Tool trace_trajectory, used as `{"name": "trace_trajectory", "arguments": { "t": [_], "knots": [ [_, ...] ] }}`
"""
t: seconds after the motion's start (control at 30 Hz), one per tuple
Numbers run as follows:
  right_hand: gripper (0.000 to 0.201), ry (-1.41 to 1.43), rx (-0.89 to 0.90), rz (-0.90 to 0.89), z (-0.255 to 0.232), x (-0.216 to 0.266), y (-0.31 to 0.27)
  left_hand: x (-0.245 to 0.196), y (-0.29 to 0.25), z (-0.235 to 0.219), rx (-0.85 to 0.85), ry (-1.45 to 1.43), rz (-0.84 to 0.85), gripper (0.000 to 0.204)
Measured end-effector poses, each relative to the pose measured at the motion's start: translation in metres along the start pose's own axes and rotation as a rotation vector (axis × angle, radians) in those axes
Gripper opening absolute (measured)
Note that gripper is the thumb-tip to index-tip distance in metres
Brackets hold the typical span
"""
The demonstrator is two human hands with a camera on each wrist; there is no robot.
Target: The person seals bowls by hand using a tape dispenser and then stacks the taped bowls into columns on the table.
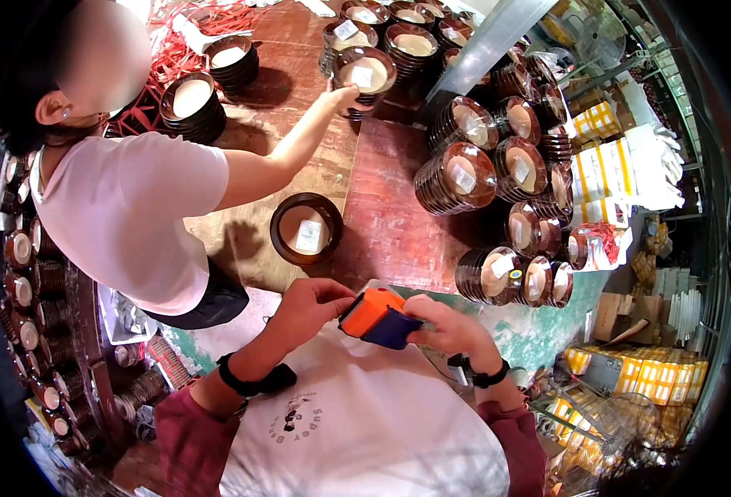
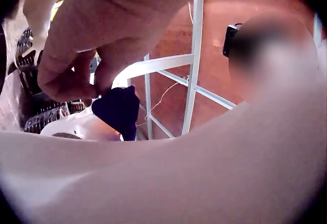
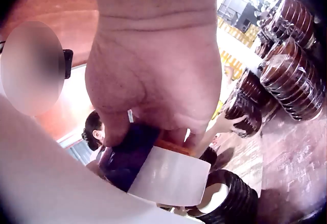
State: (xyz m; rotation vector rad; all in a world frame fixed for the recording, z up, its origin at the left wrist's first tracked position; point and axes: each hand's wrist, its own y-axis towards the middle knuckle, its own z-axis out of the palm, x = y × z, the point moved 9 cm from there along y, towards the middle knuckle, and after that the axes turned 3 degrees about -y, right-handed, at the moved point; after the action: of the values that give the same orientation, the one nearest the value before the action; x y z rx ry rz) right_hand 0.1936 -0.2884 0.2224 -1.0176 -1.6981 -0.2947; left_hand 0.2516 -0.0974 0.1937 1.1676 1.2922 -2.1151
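Note:
An orange and dark-blue block-shaped device (image 1: 375,316) with a whitish side is held up in front of the white apron. My right hand (image 1: 448,325) grips its right end, thumb and fingers on opposite sides of the dark-blue part. In the right wrist view the smooth whitish side (image 3: 169,175) juts out below that hand. At the device's left edge, my left hand (image 1: 306,311) pinches with thumb and fingertips together. The left wrist view shows these fingertips at a dark-blue corner (image 2: 120,109). Beyond the device, a brown bowl stack (image 1: 306,229) with a white label stands on the table.
Plastic-wrapped brown bowl stacks (image 1: 457,178) crowd the table's right side, by a metal post (image 1: 490,50). Across the table another person (image 1: 133,199) has a hand on a wrapped stack (image 1: 364,76). Red strips (image 1: 167,50) lie at the back left. Shelved bowls (image 1: 30,290) line the left.

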Motion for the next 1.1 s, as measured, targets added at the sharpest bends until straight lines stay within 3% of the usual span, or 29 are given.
{"name": "trace_trajectory", "arguments": {
  "t": [0.1, 0.23, 0.4, 0.5, 0.6, 0.7, 1.0, 1.1],
  "knots": [
    [0.035, 0.053, -0.044, 0.007, 0.004, -0.004, 0.004, 0.005, 0.005, -0.01, -0.057, 0.029, 0.122, 0.007],
    [0.036, 0.114, 0.026, 0.029, 0.015, -0.007, 0.014, 0.005, 0.004, -0.021, -0.151, 0.083, 0.24, 0.005],
    [0.042, 0.227, 0.103, 0.088, 0.03, -0.016, 0.023, 0.009, -0.003, -0.029, -0.193, 0.072, 0.229, 0.008],
    [0.051, 0.251, -0.069, 0.018, 0.028, -0.012, 0.029, 0.005, -0.009, -0.031, -0.216, 0.105, 0.224, 0.008],
    [0.054, 0.329, -0.173, 0.089, 0.036, -0.029, 0.039, 0.0, -0.015, -0.031, -0.274, 0.179, 0.236, 0.008],
    [0.051, 0.225, -0.3, 0.002, 0.028, -0.026, 0.042, 0.003, -0.019, -0.035, -0.324, 0.162, 0.223, 0.007],
    [0.048, 0.142, -0.195, 0.193, 0.014, -0.011, 0.038, 0.017, -0.019, -0.049, -0.375, 0.08, 0.244, 0.006],
    [0.051, -0.026, -0.15, 0.209, 0.003, 0.005, 0.038, 0.025, -0.015, -0.052, -0.381, 0.044, 0.221, 0.007]
  ]
}}
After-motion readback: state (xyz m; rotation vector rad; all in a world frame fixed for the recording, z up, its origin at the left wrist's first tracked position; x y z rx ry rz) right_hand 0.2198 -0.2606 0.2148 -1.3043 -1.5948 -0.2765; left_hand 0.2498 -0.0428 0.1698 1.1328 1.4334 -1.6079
